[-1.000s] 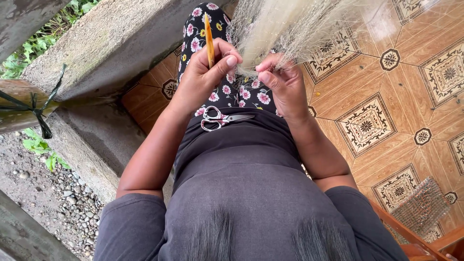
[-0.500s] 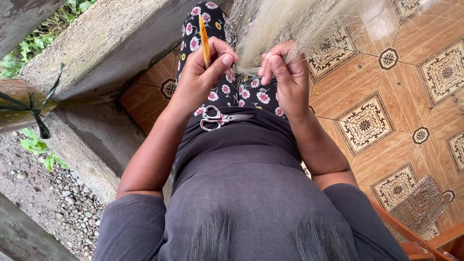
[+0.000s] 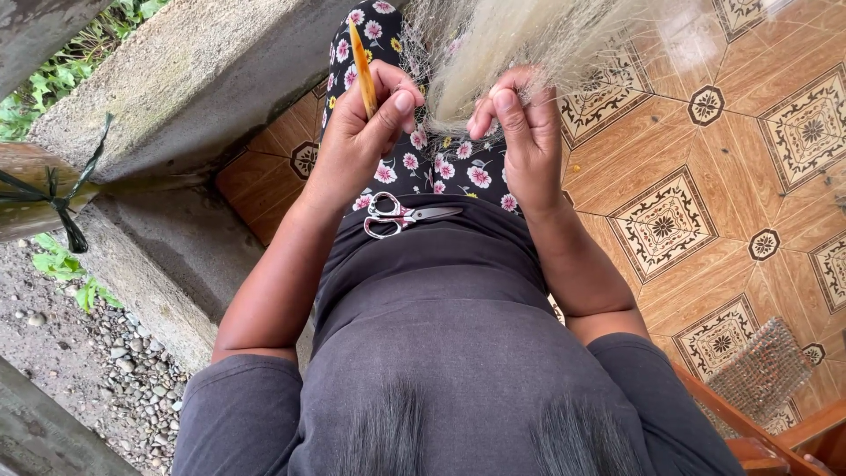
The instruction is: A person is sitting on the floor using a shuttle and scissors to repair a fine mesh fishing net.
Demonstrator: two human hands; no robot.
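Observation:
My left hand (image 3: 366,132) is closed around a thin orange needle-like tool (image 3: 361,57) that points away from me. My right hand (image 3: 520,132) pinches strands of a pale, fine net (image 3: 529,35) that hangs in a bunch between both hands and spreads out to the right. A pair of small white-handled scissors (image 3: 401,214) lies on my lap, on the edge of my dark shirt, just below both hands. Under the hands are my flowered black trousers (image 3: 441,163).
A rough concrete ledge (image 3: 194,79) runs along the left, with gravel (image 3: 97,370) and green plants beyond it. Patterned brown floor tiles (image 3: 705,176) spread to the right. A wooden chair part (image 3: 758,432) with a woven seat shows at the bottom right.
My right hand has shifted its fingers on the net strands, closing them into a tighter pinch. My left hand keeps the orange tool in much the same place.

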